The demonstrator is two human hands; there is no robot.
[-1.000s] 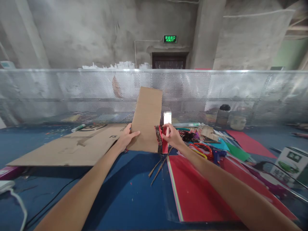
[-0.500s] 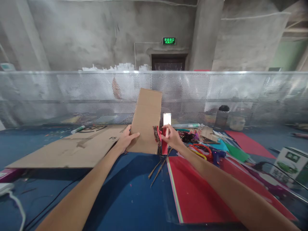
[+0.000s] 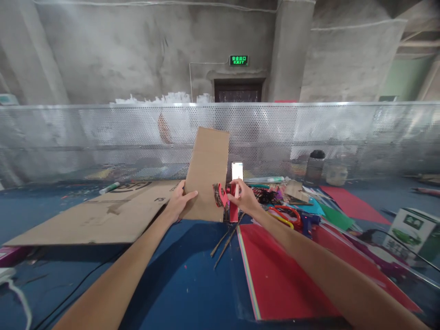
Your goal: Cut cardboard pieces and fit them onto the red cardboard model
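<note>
My left hand [image 3: 178,201] grips the left edge of a tall piece of brown cardboard [image 3: 206,174], thumb on its front face and the fingers behind it. The cardboard stands nearly upright above the blue table, leaning slightly. My right hand [image 3: 243,197] pinches a small bundle of brown twigs with a red-pink strip [image 3: 219,195] on it, in front of the cardboard's lower right part. Whether the bundle touches the cardboard I cannot tell. Behind the right hand are a lit phone screen [image 3: 237,170] and a red upright object [image 3: 233,211], partly hidden.
Loose twigs [image 3: 223,250] lie in front. At left is a large cardboard sheet [image 3: 89,217] with a marker [image 3: 109,188]. Red paper [image 3: 275,275], scissors [image 3: 283,214], a blue glue gun [image 3: 309,221] and a bottle [image 3: 315,167] are at right. A perforated metal screen [image 3: 120,137] stands behind.
The twig bundle has shifted a little left across the front of the cardboard and tilted slightly. My left hand keeps its hold. The whole view has shifted slightly.
</note>
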